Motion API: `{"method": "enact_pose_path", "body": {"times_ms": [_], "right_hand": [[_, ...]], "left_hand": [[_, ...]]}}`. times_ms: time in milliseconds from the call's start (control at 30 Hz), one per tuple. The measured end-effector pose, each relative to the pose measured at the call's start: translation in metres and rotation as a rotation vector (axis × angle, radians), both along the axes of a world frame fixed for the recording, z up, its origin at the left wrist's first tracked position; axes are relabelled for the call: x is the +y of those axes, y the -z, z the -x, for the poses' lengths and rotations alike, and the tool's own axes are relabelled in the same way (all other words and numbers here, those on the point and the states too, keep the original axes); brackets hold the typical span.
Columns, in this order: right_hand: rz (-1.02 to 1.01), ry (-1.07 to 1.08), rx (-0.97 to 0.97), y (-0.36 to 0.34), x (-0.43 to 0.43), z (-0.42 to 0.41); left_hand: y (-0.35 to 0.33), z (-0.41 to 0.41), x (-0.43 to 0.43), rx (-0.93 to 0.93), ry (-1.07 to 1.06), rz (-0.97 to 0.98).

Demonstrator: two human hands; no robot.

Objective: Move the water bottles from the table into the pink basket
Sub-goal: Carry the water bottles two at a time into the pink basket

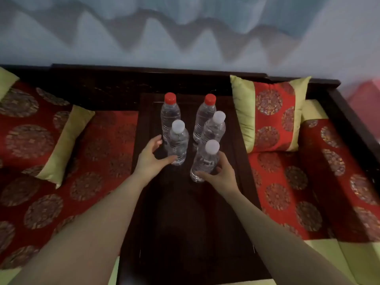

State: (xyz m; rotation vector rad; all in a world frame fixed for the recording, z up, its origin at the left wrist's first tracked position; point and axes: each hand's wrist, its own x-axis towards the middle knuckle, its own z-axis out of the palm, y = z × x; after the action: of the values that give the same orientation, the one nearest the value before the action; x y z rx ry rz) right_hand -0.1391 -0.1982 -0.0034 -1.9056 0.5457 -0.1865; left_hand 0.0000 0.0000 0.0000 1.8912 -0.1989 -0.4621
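Note:
Several clear water bottles stand upright on the dark wooden table (185,212). Two at the back have red caps (170,112) (205,116); the others have white caps. My left hand (151,159) is beside the left white-capped bottle (177,145), fingers spread around it and the thumb at its lower front. My right hand (221,174) is wrapped around the lower part of the nearest white-capped bottle (204,159). Another white-capped bottle (213,128) stands just behind it. No pink basket can be made out for certain.
The table sits in the middle of a dark wooden bench with red patterned cushions (98,153) on both sides. A red and green pillow (271,114) leans at the right, another (65,145) lies at the left. A blurred pink shape (366,91) shows at the far right edge.

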Motion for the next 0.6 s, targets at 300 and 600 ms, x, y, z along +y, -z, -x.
{"method": "enact_pose_path", "body": {"times_ms": [300, 600], "right_hand": [[-0.103, 0.060, -0.056, 0.003, 0.006, -0.011], [-0.160, 0.109, -0.026, -0.006, 0.002, -0.004]], "left_hand": [[0.001, -0.016, -0.025, -0.002, 0.096, -0.015], [-0.006, -0.013, -0.026, 0.062, 0.066, 0.041]]}}
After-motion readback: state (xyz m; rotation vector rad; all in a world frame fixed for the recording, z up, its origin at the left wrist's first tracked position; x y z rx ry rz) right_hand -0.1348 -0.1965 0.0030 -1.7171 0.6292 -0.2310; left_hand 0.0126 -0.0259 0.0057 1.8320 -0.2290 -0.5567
